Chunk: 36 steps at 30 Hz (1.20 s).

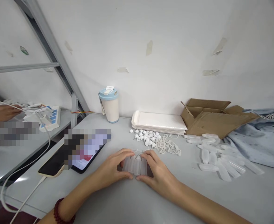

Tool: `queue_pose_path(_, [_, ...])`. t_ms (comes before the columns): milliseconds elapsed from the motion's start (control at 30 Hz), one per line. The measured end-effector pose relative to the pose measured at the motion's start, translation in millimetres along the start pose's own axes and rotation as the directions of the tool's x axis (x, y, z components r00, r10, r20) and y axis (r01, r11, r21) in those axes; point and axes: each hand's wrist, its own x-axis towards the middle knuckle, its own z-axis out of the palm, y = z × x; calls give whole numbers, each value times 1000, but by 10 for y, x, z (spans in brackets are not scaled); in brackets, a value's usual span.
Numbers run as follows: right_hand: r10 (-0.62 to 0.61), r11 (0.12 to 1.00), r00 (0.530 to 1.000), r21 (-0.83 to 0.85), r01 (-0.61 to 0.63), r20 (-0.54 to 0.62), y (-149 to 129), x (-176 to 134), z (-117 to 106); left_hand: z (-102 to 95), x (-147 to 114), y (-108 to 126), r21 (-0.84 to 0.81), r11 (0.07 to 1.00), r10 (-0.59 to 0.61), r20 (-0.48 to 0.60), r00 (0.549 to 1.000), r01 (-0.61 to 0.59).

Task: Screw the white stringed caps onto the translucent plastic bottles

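Note:
A row of several small translucent plastic bottles (137,166) stands side by side at the front middle of the table, between my two hands. My left hand (117,165) curls around the row's left end, thumb at the near side and fingers at the far side. From the right, my right hand (158,172) grips the other end in the same way. Thin pale ends poke up at the bottles' far side; my fingers partly cover them. Just beyond lie a pile of small white caps (147,137) and a tangle of whitish loops (167,145).
More translucent bottles (213,155) lie heaped at right, near grey-blue cloth (263,140). White padded mailers (160,120) and an open cardboard box (216,121) sit by the wall. A tumbler (111,109), phones (54,160) and a cable (31,191) are left. Another person's hand (5,112) shows far left.

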Motion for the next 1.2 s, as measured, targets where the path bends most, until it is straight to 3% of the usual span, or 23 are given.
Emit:
queue_pose_path(333, [14, 999, 999, -36, -16, -49, 12, 5, 35, 3, 20, -47, 12, 995, 103, -38, 994, -103])
queue_pose_path(700, [44, 996, 995, -80, -51, -91, -39, -184, -66, -47, -21, -42, -33, 996, 76, -74, 994, -79])
queue_pose_path(833, [-27, 990, 988, -139, 5, -155, -7, -387, -241, -80, -62, -3, 25, 998, 63, -115, 991, -61])
queue_pose_path(1000, [-114, 953, 955, -303, 26, -276, 292, -634, -632, -76, 4, 256, 195, 972, 174, -200, 964, -135])
queue_pose_path(1200, [-152, 851, 890, -514, -103, -430, 764, -801, -1129, 135, 482, 663, 369, 888, 324, -78, 943, -275])
